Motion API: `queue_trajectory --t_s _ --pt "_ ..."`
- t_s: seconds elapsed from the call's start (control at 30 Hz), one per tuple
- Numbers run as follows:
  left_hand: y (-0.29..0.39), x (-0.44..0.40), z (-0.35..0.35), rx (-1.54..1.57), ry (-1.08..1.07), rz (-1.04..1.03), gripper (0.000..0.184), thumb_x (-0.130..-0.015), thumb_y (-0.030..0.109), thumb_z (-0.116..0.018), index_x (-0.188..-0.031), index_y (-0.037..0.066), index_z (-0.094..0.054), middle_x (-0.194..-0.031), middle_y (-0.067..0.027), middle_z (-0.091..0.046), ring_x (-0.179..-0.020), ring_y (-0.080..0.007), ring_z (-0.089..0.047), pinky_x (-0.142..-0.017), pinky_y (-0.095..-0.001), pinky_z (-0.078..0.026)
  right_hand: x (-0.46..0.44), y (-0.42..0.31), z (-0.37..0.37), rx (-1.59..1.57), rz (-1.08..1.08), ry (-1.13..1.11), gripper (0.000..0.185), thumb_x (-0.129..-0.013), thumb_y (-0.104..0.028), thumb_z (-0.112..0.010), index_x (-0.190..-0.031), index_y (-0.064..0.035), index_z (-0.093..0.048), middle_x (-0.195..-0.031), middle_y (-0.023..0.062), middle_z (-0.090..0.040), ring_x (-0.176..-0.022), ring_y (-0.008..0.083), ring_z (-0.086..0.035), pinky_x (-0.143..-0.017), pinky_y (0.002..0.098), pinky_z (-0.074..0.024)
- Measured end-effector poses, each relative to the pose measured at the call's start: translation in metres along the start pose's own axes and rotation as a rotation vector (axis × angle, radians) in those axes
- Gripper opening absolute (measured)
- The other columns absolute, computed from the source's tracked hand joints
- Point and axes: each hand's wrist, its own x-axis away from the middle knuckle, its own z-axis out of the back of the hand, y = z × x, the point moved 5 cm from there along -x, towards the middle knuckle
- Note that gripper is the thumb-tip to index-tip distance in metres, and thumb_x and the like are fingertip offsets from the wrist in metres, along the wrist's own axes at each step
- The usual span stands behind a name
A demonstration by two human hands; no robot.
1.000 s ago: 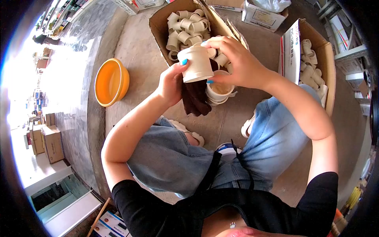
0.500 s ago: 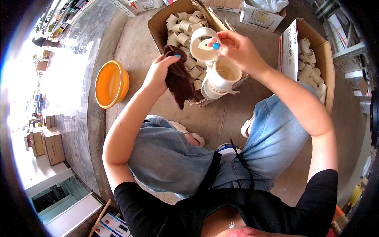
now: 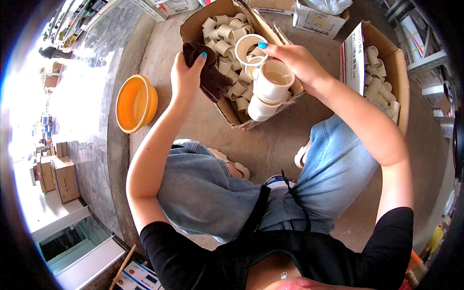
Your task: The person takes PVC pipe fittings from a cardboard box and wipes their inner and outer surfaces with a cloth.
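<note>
Shifted toward eleven o'clock, the brown cloth is pinched in the nearly closed left hand, while the right hand grips the white fitting.

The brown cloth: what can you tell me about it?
The dark brown cloth looks soft, with no pattern showing. It is bunched and creased rather than spread flat. The left hand grips its left part, thumb in view against it. The rest extends over the left side of the cardboard box that holds cream pipe fittings. Whether it touches the box or fittings, I can't tell.
</note>
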Motion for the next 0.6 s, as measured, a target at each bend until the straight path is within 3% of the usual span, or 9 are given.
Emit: queue_trajectory --t_s 0.27,0.37,0.5,0.6 --pt "0.027 0.012 -0.011 -0.065 0.068 -0.175 0.024 -0.08 0.016 -0.065 -0.086 0.0 -0.048 -0.076 -0.005 -0.056 -0.069 -0.0106 -0.049 -0.064 -0.0258 -0.043 -0.003 0.002 0.001 0.053 0.029 0.028 0.038 -0.081 -0.034 -0.061 -0.097 0.0001 -0.058 -0.087 0.0047 -0.061 -0.079 0.0084 -0.058 -0.072 0.0219 -0.0464" --pt "0.048 0.024 -0.015 0.113 0.085 -0.287 0.021 -0.081 0.012 -0.063 -0.089 0.001 -0.047 -0.079 -0.0038 -0.056 -0.07 -0.0087 -0.048 -0.063 -0.0239 -0.043 0.003 -0.012 -0.003 0.273 0.289 0.087 0.04 -0.077 -0.026 -0.067 -0.103 0.0008 -0.054 -0.091 0.0051 -0.06 -0.084 0.0084 -0.057 -0.074 0.0225 -0.0464" --pt "0.075 0.046 -0.021 0.121 0.029 -0.304 0.019 -0.084 0.011 -0.061 -0.093 0.001 -0.047 -0.082 -0.0027 -0.056 -0.074 -0.0052 -0.05 -0.066 -0.0207 -0.043 0.022 -0.031 -0.014 0.435 0.507 0.2 0.049 -0.072 -0.016 -0.071 -0.113 -0.0017 -0.049 -0.098 0.0067 -0.059 -0.093 0.0103 -0.056 -0.08 0.0231 -0.0463" --pt "0.079 0.062 -0.028 0.012 -0.013 -0.309 0.019 -0.083 0.008 -0.061 -0.098 0.001 -0.051 -0.088 -0.0077 -0.058 -0.077 -0.0102 -0.054 -0.07 -0.0221 -0.044 0.029 -0.039 -0.016 0.54 0.606 0.223 0.049 -0.072 -0.017 -0.071 -0.113 -0.0016 -0.049 -0.099 0.0072 -0.059 -0.096 0.0113 -0.056 -0.082 0.0243 -0.0468"
